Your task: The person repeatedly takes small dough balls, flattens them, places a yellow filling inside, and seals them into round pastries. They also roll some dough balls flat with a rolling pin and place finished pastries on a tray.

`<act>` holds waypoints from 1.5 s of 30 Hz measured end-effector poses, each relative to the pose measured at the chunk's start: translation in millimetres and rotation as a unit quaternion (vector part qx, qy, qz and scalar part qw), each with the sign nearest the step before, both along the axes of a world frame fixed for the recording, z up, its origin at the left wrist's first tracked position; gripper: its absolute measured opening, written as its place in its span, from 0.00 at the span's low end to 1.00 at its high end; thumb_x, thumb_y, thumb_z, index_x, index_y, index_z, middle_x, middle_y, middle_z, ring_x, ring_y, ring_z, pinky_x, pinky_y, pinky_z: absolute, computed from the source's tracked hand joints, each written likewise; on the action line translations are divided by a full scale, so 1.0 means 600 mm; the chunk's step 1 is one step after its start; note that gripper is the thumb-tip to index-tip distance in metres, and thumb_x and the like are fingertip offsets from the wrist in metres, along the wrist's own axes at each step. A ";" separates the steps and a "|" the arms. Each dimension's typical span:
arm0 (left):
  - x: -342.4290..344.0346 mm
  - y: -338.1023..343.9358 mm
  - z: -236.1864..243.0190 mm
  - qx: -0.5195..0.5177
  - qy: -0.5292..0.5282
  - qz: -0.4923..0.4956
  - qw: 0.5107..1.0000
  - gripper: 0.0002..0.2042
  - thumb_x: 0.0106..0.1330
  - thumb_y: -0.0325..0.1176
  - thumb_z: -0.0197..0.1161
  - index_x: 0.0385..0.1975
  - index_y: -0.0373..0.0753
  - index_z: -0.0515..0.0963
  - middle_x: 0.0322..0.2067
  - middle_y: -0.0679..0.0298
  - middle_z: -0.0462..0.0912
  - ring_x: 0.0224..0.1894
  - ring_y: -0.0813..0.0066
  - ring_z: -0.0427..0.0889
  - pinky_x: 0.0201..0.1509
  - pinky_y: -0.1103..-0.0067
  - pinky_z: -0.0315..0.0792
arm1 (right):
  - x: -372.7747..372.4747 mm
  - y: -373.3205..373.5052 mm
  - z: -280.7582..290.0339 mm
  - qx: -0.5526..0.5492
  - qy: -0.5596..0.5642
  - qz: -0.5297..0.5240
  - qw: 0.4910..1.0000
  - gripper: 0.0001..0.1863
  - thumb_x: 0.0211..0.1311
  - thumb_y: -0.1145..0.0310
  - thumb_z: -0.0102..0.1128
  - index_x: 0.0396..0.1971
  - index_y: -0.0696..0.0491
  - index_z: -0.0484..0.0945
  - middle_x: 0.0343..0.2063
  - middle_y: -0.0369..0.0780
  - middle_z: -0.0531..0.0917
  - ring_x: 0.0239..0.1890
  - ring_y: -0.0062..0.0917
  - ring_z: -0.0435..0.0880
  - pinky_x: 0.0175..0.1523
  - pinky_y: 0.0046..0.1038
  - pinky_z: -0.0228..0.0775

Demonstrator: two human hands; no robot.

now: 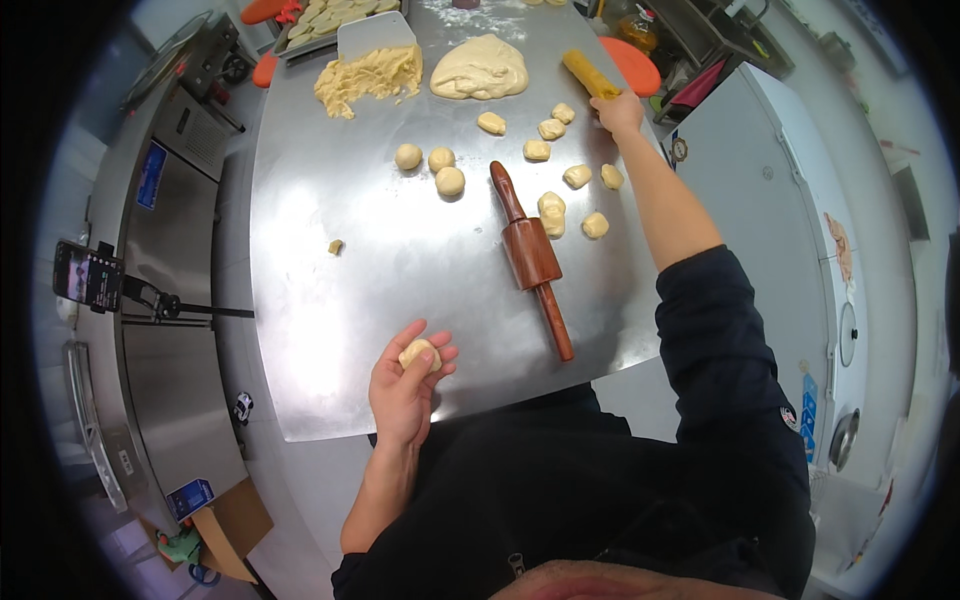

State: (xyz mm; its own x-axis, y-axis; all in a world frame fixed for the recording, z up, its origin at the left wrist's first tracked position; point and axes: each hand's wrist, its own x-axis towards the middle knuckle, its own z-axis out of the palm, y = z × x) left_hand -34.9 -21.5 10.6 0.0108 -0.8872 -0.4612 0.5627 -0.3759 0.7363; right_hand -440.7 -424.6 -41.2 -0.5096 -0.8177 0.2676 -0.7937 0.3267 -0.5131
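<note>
A small pale dough piece [413, 352] lies in my left hand [402, 385], held under the thumb above the table's near edge. At the far right of the table, my right hand [619, 112] has its fingers closed round the near end of a yellow-brown log of paste [588, 72]. A wooden rolling pin [531, 253] with a thick barrel lies between the hands. Around its upper end are several cut dough pieces [577, 176]. Three round dough balls [450, 181] sit left of it. A small brownish lump [335, 246] rests alone farther left.
On the metal table [300, 330], a big dough mound [480, 68] and a crumbly yellow mass [370, 76] with a white scraper [376, 36] lie at the back. A tray of flat rounds [335, 22] is behind them. A phone on a stand [90, 277] is at left.
</note>
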 end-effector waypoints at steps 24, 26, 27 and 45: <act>0.002 0.001 -0.035 0.007 -0.022 0.044 0.999 0.19 0.78 0.34 0.60 0.59 0.22 0.75 0.52 0.47 0.83 0.53 0.62 0.86 0.59 0.73 0.84 | 0.310 0.491 0.142 0.111 -0.456 0.466 0.750 0.24 0.72 0.76 0.58 0.66 0.58 0.73 0.56 0.43 0.83 0.55 0.25 0.85 0.62 0.26 0.77; -0.001 0.004 -0.029 -0.001 -0.009 0.038 0.999 0.21 0.82 0.38 0.55 0.61 0.23 0.73 0.53 0.48 0.82 0.56 0.61 0.84 0.65 0.69 0.80 | 0.351 0.536 0.138 0.134 -0.443 0.508 0.727 0.24 0.72 0.78 0.60 0.66 0.60 0.72 0.58 0.44 0.82 0.56 0.28 0.85 0.64 0.30 0.78; 0.000 0.005 -0.024 -0.013 0.030 0.039 0.999 0.22 0.83 0.40 0.52 0.62 0.24 0.71 0.55 0.48 0.81 0.58 0.61 0.83 0.66 0.68 0.79 | 0.367 0.558 0.134 0.092 -0.430 0.522 0.731 0.22 0.70 0.76 0.64 0.63 0.59 0.75 0.53 0.44 0.85 0.55 0.27 0.86 0.62 0.29 0.79; 0.000 -0.012 -0.027 -0.029 0.050 0.037 0.998 0.23 0.80 0.35 0.58 0.68 0.27 0.67 0.56 0.50 0.81 0.58 0.58 0.84 0.65 0.66 0.79 | 0.334 0.509 0.111 -0.019 -0.272 0.575 0.771 0.26 0.70 0.75 0.64 0.68 0.52 0.75 0.62 0.42 0.81 0.61 0.29 0.81 0.66 0.33 0.72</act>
